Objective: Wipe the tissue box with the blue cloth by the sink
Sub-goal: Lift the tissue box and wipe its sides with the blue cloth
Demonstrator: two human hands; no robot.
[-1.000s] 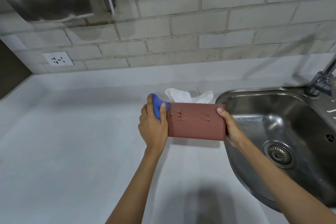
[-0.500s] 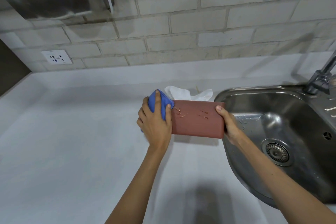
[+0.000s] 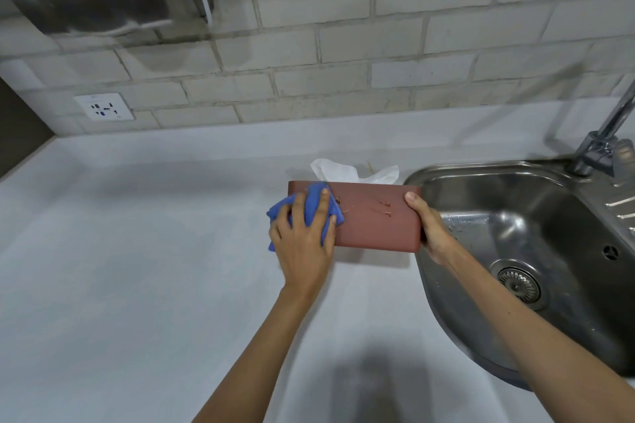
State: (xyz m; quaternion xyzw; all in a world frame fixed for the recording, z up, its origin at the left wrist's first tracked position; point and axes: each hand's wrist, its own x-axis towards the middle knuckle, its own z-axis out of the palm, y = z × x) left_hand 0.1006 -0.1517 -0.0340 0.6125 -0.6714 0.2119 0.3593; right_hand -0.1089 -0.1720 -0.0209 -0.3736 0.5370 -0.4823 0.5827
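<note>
- Pale grey tabletop [image 3: 137,285] carries everything, sink [image 3: 515,216] set at its right edge.
- Left hand [image 3: 302,244]: fingers [image 3: 322,206] press the cloth [image 3: 311,208] on the box's left end.
- Right hand [image 3: 429,227] grips the box [image 3: 374,220] by its right end, beside the sink rim.
- Tissue [image 3: 347,172] pokes up behind.
</note>
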